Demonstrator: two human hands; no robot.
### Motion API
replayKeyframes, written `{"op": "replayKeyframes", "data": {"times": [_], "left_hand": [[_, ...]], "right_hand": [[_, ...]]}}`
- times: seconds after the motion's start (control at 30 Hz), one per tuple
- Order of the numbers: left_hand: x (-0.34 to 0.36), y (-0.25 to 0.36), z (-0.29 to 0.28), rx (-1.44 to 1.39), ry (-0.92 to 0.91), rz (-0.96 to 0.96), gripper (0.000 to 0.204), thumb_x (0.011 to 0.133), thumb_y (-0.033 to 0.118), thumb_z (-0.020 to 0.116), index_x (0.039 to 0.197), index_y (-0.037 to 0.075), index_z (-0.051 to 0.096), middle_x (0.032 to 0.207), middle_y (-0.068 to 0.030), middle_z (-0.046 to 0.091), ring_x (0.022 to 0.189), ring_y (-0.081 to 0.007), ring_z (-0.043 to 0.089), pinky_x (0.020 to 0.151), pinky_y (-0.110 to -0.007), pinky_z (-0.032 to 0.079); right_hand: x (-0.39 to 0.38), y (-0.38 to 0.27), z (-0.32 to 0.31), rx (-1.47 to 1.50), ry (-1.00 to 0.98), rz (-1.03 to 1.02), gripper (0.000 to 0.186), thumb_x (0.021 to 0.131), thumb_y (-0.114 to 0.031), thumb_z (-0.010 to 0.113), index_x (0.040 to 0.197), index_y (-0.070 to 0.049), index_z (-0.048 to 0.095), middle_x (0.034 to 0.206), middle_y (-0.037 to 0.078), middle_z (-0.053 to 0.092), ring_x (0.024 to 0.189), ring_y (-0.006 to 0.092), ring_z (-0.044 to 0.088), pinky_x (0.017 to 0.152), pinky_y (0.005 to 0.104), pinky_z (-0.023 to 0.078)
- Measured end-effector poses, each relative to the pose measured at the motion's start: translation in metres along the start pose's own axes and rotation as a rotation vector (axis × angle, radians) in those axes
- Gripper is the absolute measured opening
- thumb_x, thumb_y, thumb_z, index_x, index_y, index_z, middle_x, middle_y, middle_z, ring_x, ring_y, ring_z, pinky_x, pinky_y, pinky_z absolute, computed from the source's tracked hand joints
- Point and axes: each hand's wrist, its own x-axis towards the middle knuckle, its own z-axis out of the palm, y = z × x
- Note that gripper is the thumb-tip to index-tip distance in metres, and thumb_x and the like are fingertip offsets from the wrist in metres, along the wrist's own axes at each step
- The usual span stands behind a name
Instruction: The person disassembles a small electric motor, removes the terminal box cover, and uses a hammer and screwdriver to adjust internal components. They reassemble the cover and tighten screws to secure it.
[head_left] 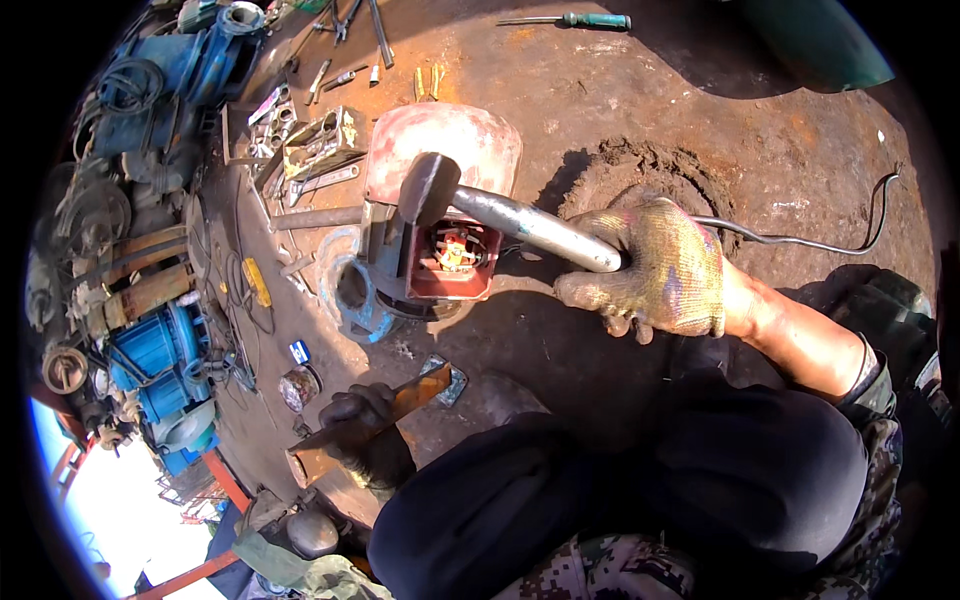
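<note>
My right hand [668,262], in a stained yellowish knit glove, is closed around the metal handle of a hammer [535,230]. Its dark head hangs over a motor's reddish terminal box [425,287], where wires and terminals show inside. Behind that box lies a faded red plate [445,150], partly covered by the hammer head. Lower left, my left hand [362,425] in a dark glove grips a rusty flat metal bar [418,393], tilted up to the right. A blue-painted ring flange [345,310] sits at the left side of the terminal box.
Wrenches [325,183] and a metal tray of parts [325,140] lie to the left. Blue motors [160,350] are crowded along the left edge. A ring of dirt [630,170] and a bent cable [800,240] are on the right. A screwdriver [585,20] lies at the far side.
</note>
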Motion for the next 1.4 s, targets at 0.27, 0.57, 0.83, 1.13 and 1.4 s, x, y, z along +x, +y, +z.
{"op": "replayKeyframes", "data": {"times": [0.27,0.57,0.83,1.13,1.4], "left_hand": [[-0.016,-0.065,0.022,0.567,0.040,-0.139,0.034,0.110,0.040,0.065,0.110,0.006,0.061,0.095,-0.0083,0.063,0.089,-0.0236,0.062,0.090,-0.046,0.054],[0.035,0.008,0.048,0.009,-0.263,-0.185,0.061,0.098,0.070,0.067,0.099,0.009,0.063,0.082,-0.0019,0.057,0.072,-0.0205,0.055,0.073,-0.043,0.051],[0.083,0.114,0.118,0.276,-0.636,0.153,0.034,0.095,0.040,0.081,0.093,0.010,0.066,0.083,-0.0030,0.058,0.071,-0.0238,0.058,0.064,-0.043,0.053],[0.102,0.109,0.147,0.555,-1.201,0.232,0.044,0.079,0.033,0.085,0.111,0.006,0.073,0.084,-0.0053,0.060,0.077,-0.0301,0.061,0.068,-0.047,0.053],[0.106,0.083,0.177,0.622,-1.413,0.393,0.065,0.074,0.026,0.080,0.130,-0.003,0.070,0.089,-0.0067,0.066,0.081,-0.0315,0.065,0.073,-0.045,0.049]], "right_hand": [[-0.016,0.022,-0.011,0.040,0.125,0.099,0.041,0.098,-0.027,0.084,0.134,-0.008,0.075,0.086,0.000,0.074,0.062,0.0067,0.065,0.049,0.0225,0.053],[-0.031,0.021,-0.019,0.085,0.022,0.065,0.033,0.099,-0.020,0.080,0.127,-0.004,0.075,0.077,0.001,0.071,0.057,0.0063,0.061,0.048,0.0238,0.049],[-0.031,0.062,-0.014,-0.058,0.495,-0.010,0.028,0.101,-0.026,0.077,0.102,0.002,0.071,0.067,0.004,0.068,0.058,0.0096,0.062,0.051,0.0308,0.049],[-0.046,0.080,-0.015,0.012,0.560,-0.006,0.027,0.101,-0.025,0.076,0.104,0.001,0.072,0.066,0.004,0.064,0.054,0.0101,0.062,0.045,0.0301,0.049],[-0.050,0.077,-0.017,0.031,0.600,0.022,0.027,0.100,-0.024,0.078,0.105,0.002,0.073,0.067,0.004,0.066,0.053,0.0098,0.061,0.046,0.0293,0.046]]}}
